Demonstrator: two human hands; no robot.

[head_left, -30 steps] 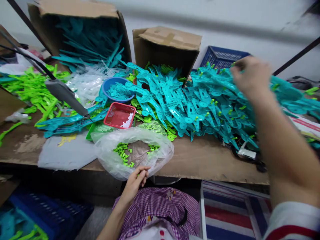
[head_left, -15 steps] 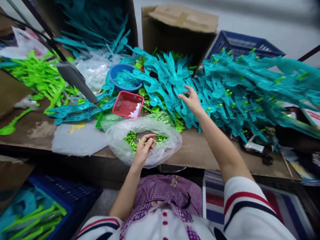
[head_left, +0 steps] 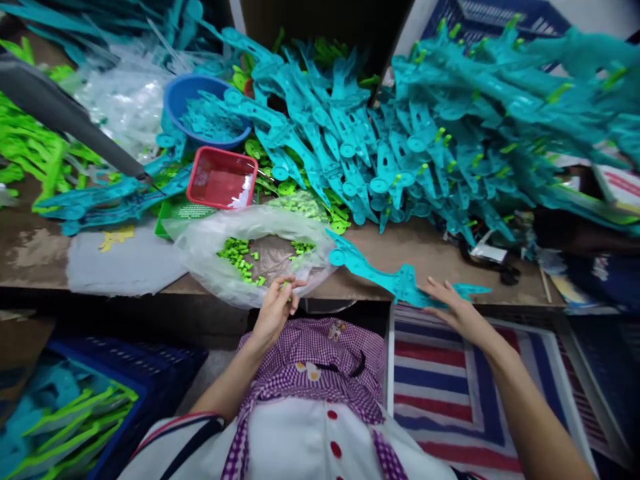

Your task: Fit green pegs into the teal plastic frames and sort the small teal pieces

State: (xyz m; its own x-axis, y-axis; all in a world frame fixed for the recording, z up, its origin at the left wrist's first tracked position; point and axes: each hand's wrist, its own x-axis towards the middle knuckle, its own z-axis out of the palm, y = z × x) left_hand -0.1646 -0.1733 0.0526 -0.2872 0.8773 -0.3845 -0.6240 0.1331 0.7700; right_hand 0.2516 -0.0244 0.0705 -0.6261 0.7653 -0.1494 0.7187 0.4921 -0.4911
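Note:
My left hand [head_left: 277,303] pinches a small lime-green plastic piece at the near rim of a clear plastic bag [head_left: 200,250]. Inside the opened bag lie many loose green plastic pieces [head_left: 240,257], short and peg-like. Over the table's front edge, my right hand [head_left: 453,307] grips a long teal plastic part [head_left: 373,270] near its right end. A round disc shows at the part's left end, which reaches close to the bag. The tips of the right fingers lie across the part.
A large pile of teal parts [head_left: 320,127] spreads across the back. A red tray [head_left: 220,177] and a blue bowl [head_left: 207,110] stand behind the bag. A grey pole-like tool [head_left: 75,117] slants in from the left. Below right is a striped covered surface [head_left: 435,373].
My right hand has come from the teal pile toward me and to the right, bringing a teal part. My left hand has drawn back to the bag's near rim. The view has tilted down.

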